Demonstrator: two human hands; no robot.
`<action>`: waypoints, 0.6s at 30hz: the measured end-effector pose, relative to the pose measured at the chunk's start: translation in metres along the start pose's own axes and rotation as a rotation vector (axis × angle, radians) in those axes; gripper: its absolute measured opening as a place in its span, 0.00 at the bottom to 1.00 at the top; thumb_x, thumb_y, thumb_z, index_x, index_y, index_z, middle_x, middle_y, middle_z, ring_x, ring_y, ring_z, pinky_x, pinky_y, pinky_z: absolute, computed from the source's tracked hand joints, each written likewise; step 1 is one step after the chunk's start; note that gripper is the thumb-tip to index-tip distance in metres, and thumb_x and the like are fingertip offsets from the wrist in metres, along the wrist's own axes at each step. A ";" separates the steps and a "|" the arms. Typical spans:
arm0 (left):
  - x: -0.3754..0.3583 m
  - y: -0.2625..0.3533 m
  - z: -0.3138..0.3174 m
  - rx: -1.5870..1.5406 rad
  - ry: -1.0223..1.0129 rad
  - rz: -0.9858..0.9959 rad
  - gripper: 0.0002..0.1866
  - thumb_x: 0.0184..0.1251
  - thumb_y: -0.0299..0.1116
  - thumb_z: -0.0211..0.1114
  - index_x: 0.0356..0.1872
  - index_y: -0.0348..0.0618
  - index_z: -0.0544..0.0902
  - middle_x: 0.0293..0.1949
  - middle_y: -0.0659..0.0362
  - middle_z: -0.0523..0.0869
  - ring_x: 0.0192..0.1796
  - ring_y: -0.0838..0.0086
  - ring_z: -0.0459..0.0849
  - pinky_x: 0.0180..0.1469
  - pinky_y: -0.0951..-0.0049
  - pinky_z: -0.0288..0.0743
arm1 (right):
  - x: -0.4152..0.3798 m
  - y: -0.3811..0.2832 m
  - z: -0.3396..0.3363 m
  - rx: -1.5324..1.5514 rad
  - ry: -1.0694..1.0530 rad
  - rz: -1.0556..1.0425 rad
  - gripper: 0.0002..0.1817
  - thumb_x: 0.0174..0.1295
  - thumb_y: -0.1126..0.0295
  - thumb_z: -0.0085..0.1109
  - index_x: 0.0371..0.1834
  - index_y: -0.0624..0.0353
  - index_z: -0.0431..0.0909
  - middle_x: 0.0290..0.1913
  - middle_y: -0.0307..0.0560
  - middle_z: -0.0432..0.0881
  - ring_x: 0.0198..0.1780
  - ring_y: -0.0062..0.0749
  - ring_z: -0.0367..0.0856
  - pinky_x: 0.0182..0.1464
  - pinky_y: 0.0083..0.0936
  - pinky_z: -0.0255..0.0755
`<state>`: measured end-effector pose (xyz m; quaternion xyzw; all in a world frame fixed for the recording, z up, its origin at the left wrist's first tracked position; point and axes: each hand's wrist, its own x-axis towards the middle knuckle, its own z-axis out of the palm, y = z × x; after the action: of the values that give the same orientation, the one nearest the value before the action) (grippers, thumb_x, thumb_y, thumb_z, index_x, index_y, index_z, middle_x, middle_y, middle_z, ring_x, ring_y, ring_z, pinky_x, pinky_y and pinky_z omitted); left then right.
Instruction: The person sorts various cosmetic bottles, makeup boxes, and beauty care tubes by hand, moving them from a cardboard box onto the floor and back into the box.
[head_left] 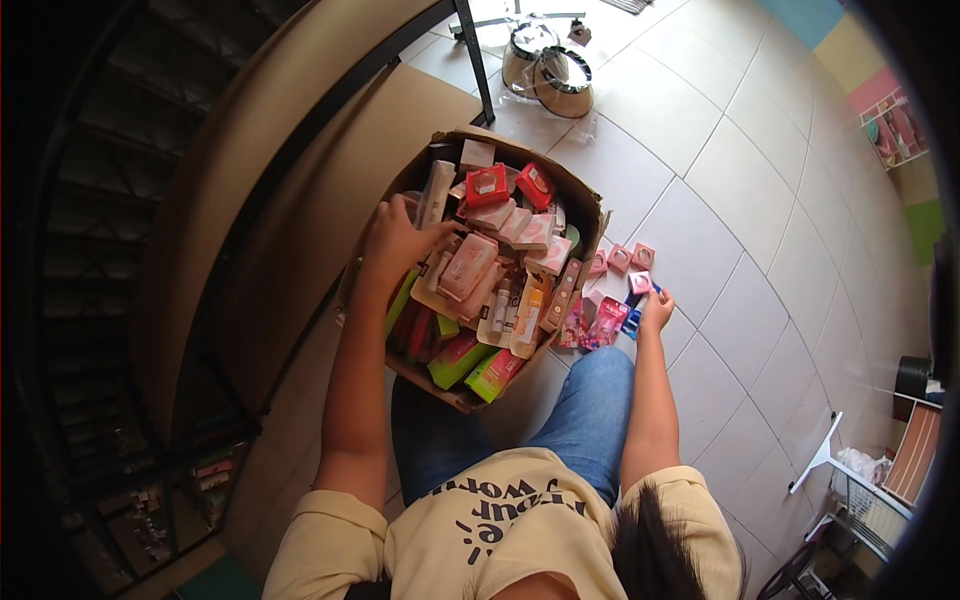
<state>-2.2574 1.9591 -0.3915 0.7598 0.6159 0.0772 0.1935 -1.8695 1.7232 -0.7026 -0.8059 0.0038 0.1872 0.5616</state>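
Observation:
A large cardboard box (pixel 598 215) packed with small cosmetic boxes sits before my knees. My left hand (pixel 405 238) is over its left side, thumb stretched out and fingers partly hidden, beside a long pale carton (pixel 436 192) and a pink packet (pixel 468 266). Red boxes (pixel 487 186) and light pink boxes (pixel 535 232) lie at the top, green boxes (pixel 492 374) near the front. On the floor to the right, my right hand (pixel 657 309) has its fingers closed at a blue package (pixel 632 322), next to small pink boxes (pixel 619 257) and a pink pouch (pixel 606 322).
Clear-wrapped visors (pixel 562 82) lie on the tiled floor (pixel 720 240) beyond the box. A black-framed rack with a brown panel (pixel 290 150) stands close on the left. A white wire rack (pixel 868 508) is at the lower right.

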 end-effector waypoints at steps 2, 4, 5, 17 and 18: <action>0.000 -0.008 0.003 -0.187 0.022 -0.012 0.39 0.52 0.49 0.75 0.60 0.37 0.69 0.49 0.46 0.78 0.50 0.59 0.82 0.49 0.61 0.77 | -0.019 -0.016 -0.005 -0.138 0.017 -0.123 0.24 0.61 0.68 0.59 0.60 0.66 0.69 0.56 0.55 0.75 0.56 0.38 0.76 0.59 0.31 0.69; 0.000 -0.013 0.002 -0.421 0.032 -0.055 0.38 0.53 0.43 0.76 0.61 0.37 0.67 0.47 0.48 0.79 0.47 0.64 0.82 0.48 0.64 0.77 | -0.040 -0.040 -0.004 -0.060 -0.020 -0.142 0.23 0.62 0.70 0.57 0.59 0.66 0.69 0.56 0.55 0.75 0.54 0.37 0.78 0.58 0.30 0.70; 0.001 -0.016 -0.001 -0.480 0.064 -0.027 0.37 0.54 0.42 0.74 0.61 0.37 0.67 0.47 0.48 0.80 0.47 0.64 0.82 0.48 0.64 0.77 | -0.044 -0.046 -0.002 -0.038 -0.039 -0.174 0.22 0.63 0.70 0.57 0.60 0.67 0.69 0.56 0.55 0.75 0.54 0.37 0.78 0.58 0.30 0.70; 0.007 -0.016 -0.010 -0.291 0.006 0.158 0.34 0.52 0.39 0.71 0.59 0.38 0.68 0.53 0.46 0.75 0.54 0.53 0.79 0.58 0.58 0.73 | -0.181 -0.260 0.039 -0.120 -0.605 -1.015 0.23 0.61 0.63 0.62 0.59 0.54 0.74 0.60 0.51 0.73 0.61 0.42 0.72 0.60 0.38 0.68; 0.006 -0.009 -0.004 -0.197 0.061 0.188 0.33 0.51 0.39 0.71 0.57 0.39 0.68 0.53 0.45 0.74 0.54 0.51 0.78 0.58 0.56 0.72 | -0.191 -0.273 0.041 -0.276 -0.598 -1.123 0.26 0.60 0.59 0.63 0.61 0.52 0.73 0.61 0.52 0.71 0.63 0.43 0.71 0.63 0.42 0.64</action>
<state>-2.2657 1.9676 -0.3922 0.7889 0.5369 0.1780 0.2400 -2.0002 1.8218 -0.4093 -0.6631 -0.5986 0.0799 0.4423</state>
